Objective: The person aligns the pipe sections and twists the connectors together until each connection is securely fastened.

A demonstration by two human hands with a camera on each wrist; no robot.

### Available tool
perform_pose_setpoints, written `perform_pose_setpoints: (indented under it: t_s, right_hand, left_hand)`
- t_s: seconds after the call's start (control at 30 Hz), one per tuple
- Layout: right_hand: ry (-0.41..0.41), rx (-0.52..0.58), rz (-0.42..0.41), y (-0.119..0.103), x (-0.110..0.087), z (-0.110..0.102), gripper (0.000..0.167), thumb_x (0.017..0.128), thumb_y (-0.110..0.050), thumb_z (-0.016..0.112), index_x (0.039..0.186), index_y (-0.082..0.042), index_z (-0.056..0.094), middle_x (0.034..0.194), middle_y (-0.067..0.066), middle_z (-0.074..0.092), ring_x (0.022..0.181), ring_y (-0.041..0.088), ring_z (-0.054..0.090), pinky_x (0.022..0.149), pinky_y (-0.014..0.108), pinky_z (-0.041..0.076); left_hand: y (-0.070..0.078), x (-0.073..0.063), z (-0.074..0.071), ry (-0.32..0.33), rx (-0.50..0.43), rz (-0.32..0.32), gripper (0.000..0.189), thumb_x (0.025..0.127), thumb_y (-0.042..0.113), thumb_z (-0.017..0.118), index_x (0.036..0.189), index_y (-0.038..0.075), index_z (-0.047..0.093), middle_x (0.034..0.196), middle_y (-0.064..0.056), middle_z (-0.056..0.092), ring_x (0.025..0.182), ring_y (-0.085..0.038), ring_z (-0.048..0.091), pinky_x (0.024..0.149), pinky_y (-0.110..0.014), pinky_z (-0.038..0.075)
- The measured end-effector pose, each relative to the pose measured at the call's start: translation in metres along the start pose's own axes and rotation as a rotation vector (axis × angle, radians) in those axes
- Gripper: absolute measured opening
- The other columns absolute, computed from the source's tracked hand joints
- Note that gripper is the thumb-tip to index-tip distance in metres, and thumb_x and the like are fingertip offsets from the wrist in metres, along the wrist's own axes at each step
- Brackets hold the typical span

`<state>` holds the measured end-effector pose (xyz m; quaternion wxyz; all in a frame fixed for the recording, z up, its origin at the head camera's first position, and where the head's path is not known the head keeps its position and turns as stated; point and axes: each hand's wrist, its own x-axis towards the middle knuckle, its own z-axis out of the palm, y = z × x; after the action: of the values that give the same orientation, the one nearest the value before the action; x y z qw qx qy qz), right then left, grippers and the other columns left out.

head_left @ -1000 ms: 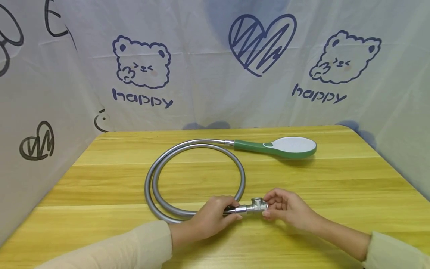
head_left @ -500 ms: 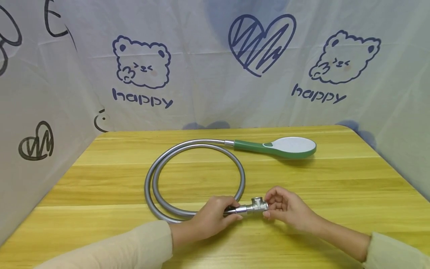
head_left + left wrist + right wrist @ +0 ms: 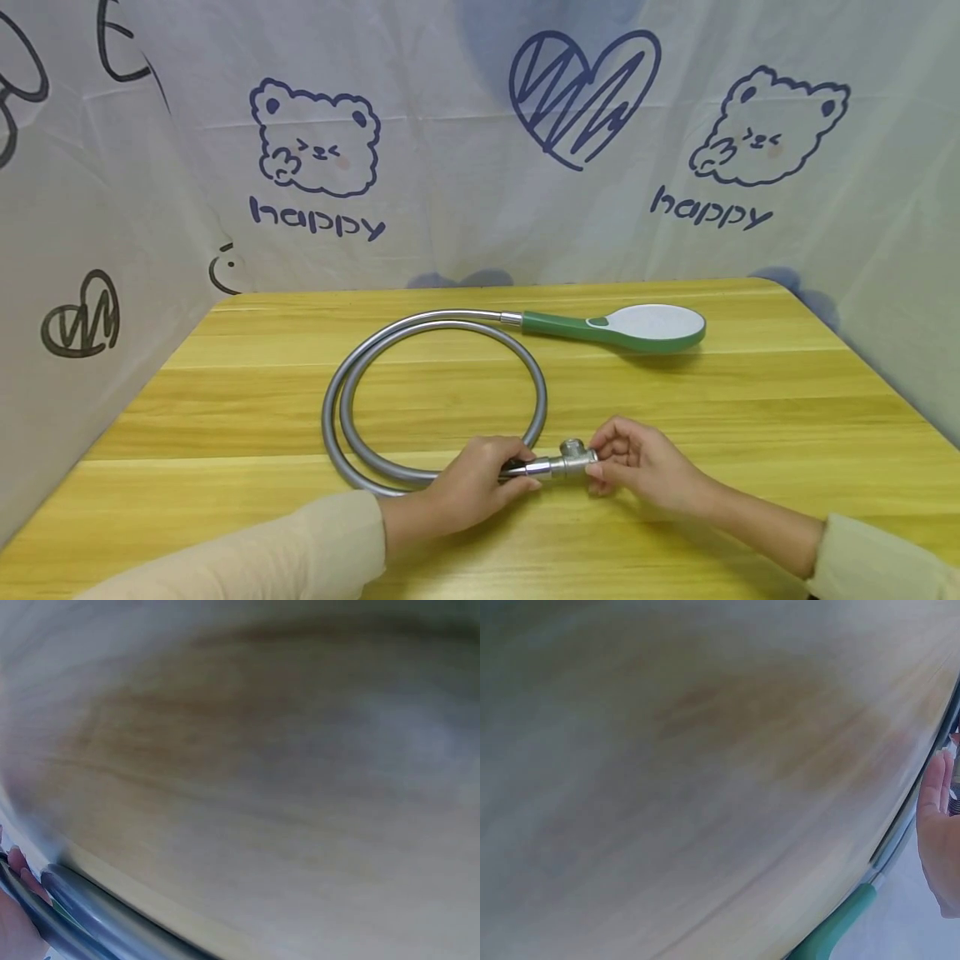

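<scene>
In the head view, my left hand [image 3: 472, 483] grips the grey shower hose [image 3: 327, 417] just behind its chrome end nut [image 3: 537, 468]. A small metal tee fitting [image 3: 572, 460] sits at the end of that nut, its side outlet turned up and away. The thumb and fingertips of my right hand [image 3: 648, 467] pinch the fitting's free end. From its other end the hose runs to a green hand shower [image 3: 600, 329] with a white face, lying behind the hands. The right wrist view catches my right hand [image 3: 939, 832] only at its edge.
The hose lies coiled in a loop on the wooden table [image 3: 247, 400]. A white cloth [image 3: 465, 183] with drawn bears and hearts hangs behind and beside the table. Most of both wrist views is blurred tabletop.
The tee fitting has turned about its long axis, its side outlet rolling away from me. My right thumb and fingers have shifted slightly with it; the left hand stays in place.
</scene>
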<state>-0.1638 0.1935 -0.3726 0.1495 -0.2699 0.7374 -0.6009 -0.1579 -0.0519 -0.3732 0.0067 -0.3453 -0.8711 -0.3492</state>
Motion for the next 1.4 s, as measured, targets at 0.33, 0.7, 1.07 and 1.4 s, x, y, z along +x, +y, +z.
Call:
perform_pose_setpoints:
  t_s: [0.33, 0.7, 1.07, 1.4]
  right_hand:
    - [-0.033, 0.002, 0.037, -0.0020, -0.0003, -0.0019, 0.034, 0.086, -0.003, 0.063, 0.103, 0.019, 0.043, 0.085, 0.026, 0.061, 0.072, 0.011, 0.066, 0.065, 0.027, 0.056]
    - [-0.040, -0.033, 0.004, -0.0025, -0.0014, 0.0001, 0.032, 0.084, 0.001, 0.063, 0.104, 0.017, 0.042, 0.087, 0.024, 0.060, 0.074, 0.013, 0.066, 0.067, 0.029, 0.056]
    - [0.059, -0.264, -0.005, -0.0037, -0.0027, 0.0023, 0.025, 0.081, -0.010, 0.070, 0.096, 0.004, 0.057, 0.088, 0.015, 0.062, 0.072, 0.003, 0.057, 0.061, 0.020, 0.051]
    - [0.031, -0.216, 0.021, -0.0017, -0.0017, 0.0028, 0.027, 0.084, -0.012, 0.067, 0.100, 0.006, 0.055, 0.088, 0.011, 0.061, 0.074, 0.005, 0.060, 0.063, 0.023, 0.054]
  left_hand:
    - [0.0009, 0.0009, -0.0009, -0.005, -0.001, -0.005, 0.013, 0.083, 0.016, 0.069, 0.091, 0.005, 0.066, 0.088, -0.005, 0.069, 0.073, 0.000, 0.056, 0.064, -0.012, 0.047]
    - [0.0012, 0.0002, -0.0019, -0.002, -0.001, 0.002, 0.014, 0.083, 0.016, 0.069, 0.091, 0.005, 0.066, 0.088, -0.005, 0.069, 0.072, 0.000, 0.056, 0.063, -0.012, 0.047]
    - [0.0001, -0.0006, -0.0007, 0.005, -0.013, 0.004, 0.013, 0.083, 0.015, 0.069, 0.090, 0.005, 0.065, 0.087, -0.005, 0.069, 0.070, 0.000, 0.053, 0.062, -0.012, 0.046]
    - [-0.0015, -0.0004, 0.0005, 0.007, 0.002, 0.009, 0.014, 0.083, 0.016, 0.069, 0.091, 0.005, 0.065, 0.087, -0.005, 0.069, 0.071, -0.001, 0.053, 0.062, -0.012, 0.046]
